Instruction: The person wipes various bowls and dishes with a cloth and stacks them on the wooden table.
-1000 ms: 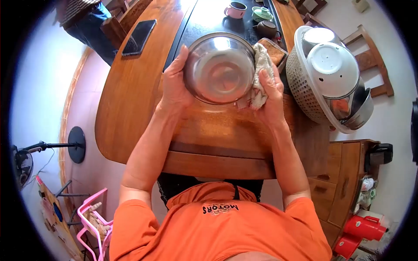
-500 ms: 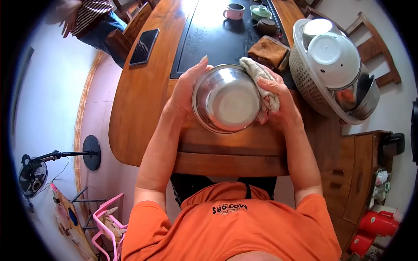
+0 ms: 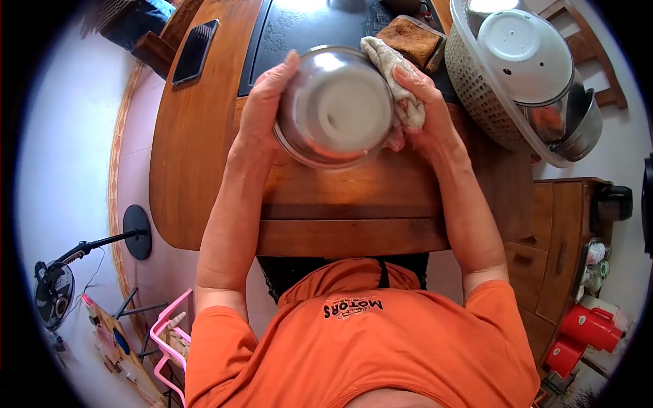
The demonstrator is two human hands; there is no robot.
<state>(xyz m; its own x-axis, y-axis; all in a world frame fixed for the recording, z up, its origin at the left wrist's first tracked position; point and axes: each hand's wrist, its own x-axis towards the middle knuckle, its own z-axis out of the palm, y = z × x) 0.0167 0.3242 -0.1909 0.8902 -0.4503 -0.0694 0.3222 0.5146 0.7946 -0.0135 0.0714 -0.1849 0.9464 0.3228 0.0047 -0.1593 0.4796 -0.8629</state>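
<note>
A shiny stainless steel bowl (image 3: 333,112) is held above the near part of the wooden table, its round flat base seeming to face me. My left hand (image 3: 264,98) grips its left edge, thumb pointing up along the side. On the opposite side my right hand (image 3: 430,102) is closed on a pale, crumpled cloth (image 3: 394,71) and presses it against the bowl's right rim. Part of the cloth hangs below those fingers, which are partly hidden behind it.
A folded brown towel (image 3: 411,42) lies on the black tray (image 3: 289,34). At right stands a plastic basket (image 3: 476,102) with a white enamel bowl (image 3: 520,47) and metal bowls. A phone (image 3: 195,52) rests on the wooden table (image 3: 197,156). A person's clothing (image 3: 132,24) shows far left.
The view has shifted, so the table things sit higher in the picture. The bowl has moved up and left in view with both hands and is tilted a little differently.
</note>
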